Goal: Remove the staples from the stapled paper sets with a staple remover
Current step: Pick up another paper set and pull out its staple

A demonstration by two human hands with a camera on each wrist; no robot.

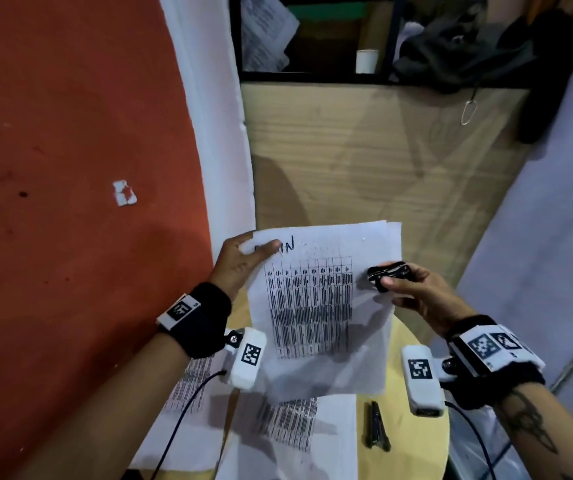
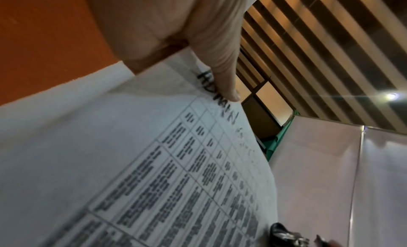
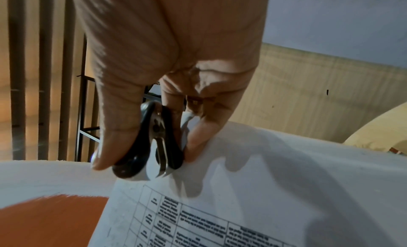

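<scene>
A stapled paper set [image 1: 316, 306] with a printed table is held up in the air above the table. My left hand [image 1: 243, 261] pinches its top left corner, thumb [image 2: 222, 73] on the handwritten heading. My right hand [image 1: 413, 289] grips a black staple remover [image 1: 387, 274] between thumb and fingers at the paper's right edge. In the right wrist view the staple remover [image 3: 152, 144] points its metal claws down at the paper set [image 3: 253, 190]. The sheets' far corners fan apart slightly. No staple is visible.
More printed sheets [image 1: 288, 427] lie on the yellow round table [image 1: 413, 445] below. A dark stapler-like tool [image 1: 377, 426] lies beside them. An orange wall [image 1: 70, 168] is on the left, a wooden panel [image 1: 364, 150] ahead, a shelf with a white cup [image 1: 366, 60] above.
</scene>
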